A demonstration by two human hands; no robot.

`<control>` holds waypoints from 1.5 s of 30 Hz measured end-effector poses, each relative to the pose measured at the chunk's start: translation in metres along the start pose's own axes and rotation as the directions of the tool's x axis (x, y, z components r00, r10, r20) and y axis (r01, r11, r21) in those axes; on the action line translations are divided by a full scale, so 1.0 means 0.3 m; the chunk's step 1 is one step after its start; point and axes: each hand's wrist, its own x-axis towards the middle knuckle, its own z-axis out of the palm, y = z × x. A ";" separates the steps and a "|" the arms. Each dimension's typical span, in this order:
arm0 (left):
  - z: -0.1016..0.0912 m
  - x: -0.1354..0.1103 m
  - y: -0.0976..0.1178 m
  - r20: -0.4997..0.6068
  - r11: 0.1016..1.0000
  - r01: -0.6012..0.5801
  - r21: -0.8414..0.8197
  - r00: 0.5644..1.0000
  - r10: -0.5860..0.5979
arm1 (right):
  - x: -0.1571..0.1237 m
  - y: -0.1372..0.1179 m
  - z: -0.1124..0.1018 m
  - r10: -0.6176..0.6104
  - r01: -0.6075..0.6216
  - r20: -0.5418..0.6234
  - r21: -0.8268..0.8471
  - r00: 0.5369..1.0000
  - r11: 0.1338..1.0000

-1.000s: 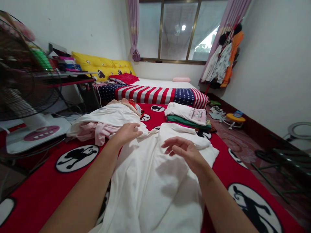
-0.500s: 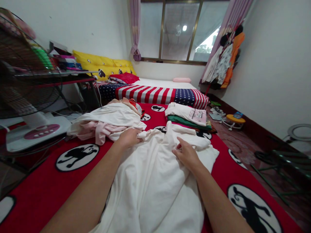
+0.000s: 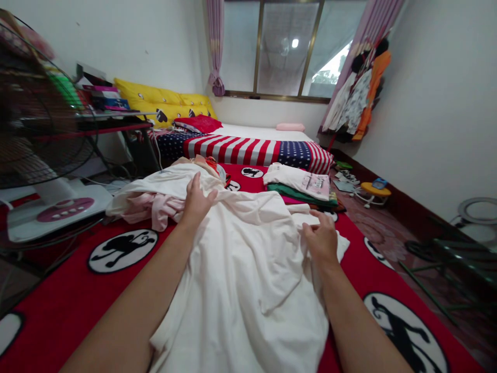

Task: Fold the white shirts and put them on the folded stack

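A red blanket (image 3: 66,305) printed with black monkey circles fills the foreground, with a stars-and-stripes quilt (image 3: 248,150) beyond it. A pedestal fan (image 3: 42,114) and a cluttered desk (image 3: 112,122) stand at the left, and hanging clothes (image 3: 357,93) are at the right. On the blanket, a folded stack of clothes (image 3: 298,186) lies just past the right hand, and a crumpled pile of white and pink clothes (image 3: 155,199) lies beside the left hand. A large white cloth (image 3: 244,274) spreads beneath both hands, which are well apart. The left hand (image 3: 198,199) presses open near its top edge; the right hand (image 3: 320,241) rests on its right side, any grip unclear.
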 end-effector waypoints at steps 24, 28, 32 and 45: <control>0.029 -0.061 -0.007 0.335 0.964 -0.138 0.229 0.941 0.055 | 0.099 0.109 -0.157 0.133 -0.072 -0.744 0.114 0.655 0.991; 0.039 -0.066 0.007 0.348 0.958 -0.197 0.207 0.930 0.116 | 0.087 0.069 -0.166 -0.090 0.096 -0.726 -0.033 0.682 0.995; 0.016 -0.062 0.018 0.225 0.950 -0.243 0.194 0.954 0.198 | 0.040 -0.010 -0.087 -0.201 0.235 -0.354 0.055 0.913 0.970; 0.047 -0.085 -0.017 0.333 0.929 -0.158 0.334 0.942 0.041 | -0.009 0.053 0.053 0.196 -0.276 0.247 0.347 0.949 0.896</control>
